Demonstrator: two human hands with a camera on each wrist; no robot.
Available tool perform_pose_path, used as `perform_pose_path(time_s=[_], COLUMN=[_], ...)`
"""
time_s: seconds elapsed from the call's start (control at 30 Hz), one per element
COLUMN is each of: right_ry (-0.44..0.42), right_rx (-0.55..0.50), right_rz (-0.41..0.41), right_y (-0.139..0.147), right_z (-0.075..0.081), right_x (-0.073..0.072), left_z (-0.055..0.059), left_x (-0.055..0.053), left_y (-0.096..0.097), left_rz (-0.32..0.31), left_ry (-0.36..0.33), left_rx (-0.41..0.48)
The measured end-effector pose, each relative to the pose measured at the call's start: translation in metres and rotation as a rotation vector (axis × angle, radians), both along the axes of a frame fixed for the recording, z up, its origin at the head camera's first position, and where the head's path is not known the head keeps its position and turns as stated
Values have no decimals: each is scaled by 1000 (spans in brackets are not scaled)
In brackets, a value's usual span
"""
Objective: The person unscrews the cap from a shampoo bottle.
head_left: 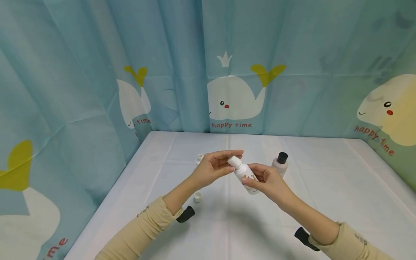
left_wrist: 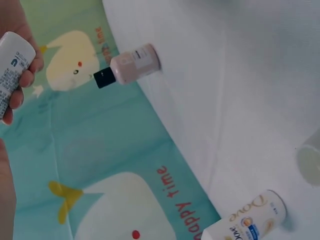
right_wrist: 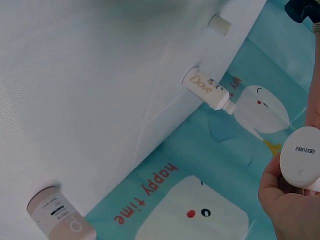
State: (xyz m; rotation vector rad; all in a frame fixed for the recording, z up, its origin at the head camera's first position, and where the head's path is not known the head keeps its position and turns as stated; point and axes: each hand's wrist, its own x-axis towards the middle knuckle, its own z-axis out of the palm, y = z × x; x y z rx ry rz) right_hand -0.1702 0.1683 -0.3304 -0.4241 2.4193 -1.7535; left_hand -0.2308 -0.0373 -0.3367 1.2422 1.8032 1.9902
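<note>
A small white bottle [head_left: 247,177] with a white cap [head_left: 234,162] is tilted above the table, its cap end up and to the left. My right hand [head_left: 271,182] grips its body, thumb in front and fingers behind. In the right wrist view its round base [right_wrist: 301,157] faces the camera. My left hand [head_left: 214,167] is at the cap, thumb tip right at its lower edge and fairly straight fingers reaching over it. Behind the left hand stands a white Dove bottle [left_wrist: 252,220], uncapped, mostly hidden in the head view. A loose white cap [head_left: 197,196] lies on the table nearby.
A pale pink bottle with a black cap [head_left: 281,164] stands beyond my right hand. White cloth covers the table [head_left: 325,173]. A blue curtain [head_left: 182,72] with printed whales hangs along the back and sides. Black wrist devices [head_left: 186,214] show at both sleeves.
</note>
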Motion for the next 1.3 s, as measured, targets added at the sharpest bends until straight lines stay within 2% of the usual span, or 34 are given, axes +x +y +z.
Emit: perform_pose_path(time_s=[0.17, 0.53, 0.97, 1.07, 1.23, 1.3], right_ry=[0, 6, 9, 7, 1, -2], right_rx=[-3, -1, 0, 10, 19, 18], right_rz=[1, 2, 7, 0, -4, -4], right_y=[0, -1, -1, -1, 0, 1], right_z=[-1, -1, -2, -2, -2, -2], right_x=[0, 0, -2, -2, -3, -3], left_z=[0, 0, 0, 1, 0, 0], left_x=[0, 1, -1, -1, -2, -3], left_y=[1, 7, 17, 15, 6, 2], left_rz=[45, 191, 343, 296, 75, 5], left_ry=[4, -94, -29, -32, -65, -62], left_rx=[-4, -29, -87, -67, 25, 37])
